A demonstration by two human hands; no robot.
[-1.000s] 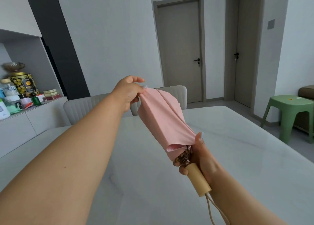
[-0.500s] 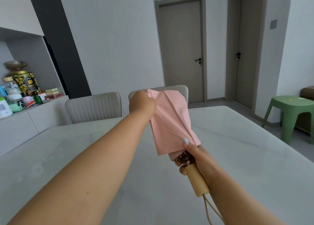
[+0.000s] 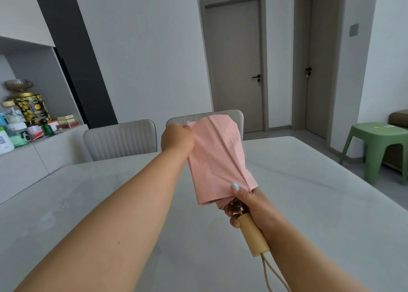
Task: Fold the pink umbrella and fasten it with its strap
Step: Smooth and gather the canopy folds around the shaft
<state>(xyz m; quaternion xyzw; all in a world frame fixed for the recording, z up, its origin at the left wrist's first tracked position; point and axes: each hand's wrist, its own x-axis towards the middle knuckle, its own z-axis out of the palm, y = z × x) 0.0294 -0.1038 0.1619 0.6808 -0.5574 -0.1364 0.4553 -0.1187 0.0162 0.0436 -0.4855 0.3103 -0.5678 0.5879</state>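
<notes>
Your right hand [image 3: 250,205] is your anchoring grip: its fingers curl round the top of the wooden handle [image 3: 254,236] and the metal rib ends just above it, with the thumb pressed onto the lower edge of the fabric. Your left hand [image 3: 176,138] is closed on the far upper corner of the canopy, pinching a fold of cloth and drawing it taut to the left. Between the two grips the pink umbrella [image 3: 217,159] hangs in the air above the pale surface [image 3: 309,192], collapsed but loosely pleated, one panel spread flat toward you. The strap cannot be made out from here, so it looks as if you are at the pleat-smoothing stage, with wrapping and fastening not yet done. The risk is in the fabric: if the left pinch slips or you pull unevenly, the panel could bunch and the pleats overlap crookedly, leaving a bundle too fat for the strap to close. If your thumb lifts, the lower edge may spring loose and the folds fan out. The cord loop [image 3: 273,274] dangling below the handle could snag on your wrist as you rotate. The chairs [image 3: 120,139] and green stool [image 3: 379,144] stand well apart from the work.
</notes>
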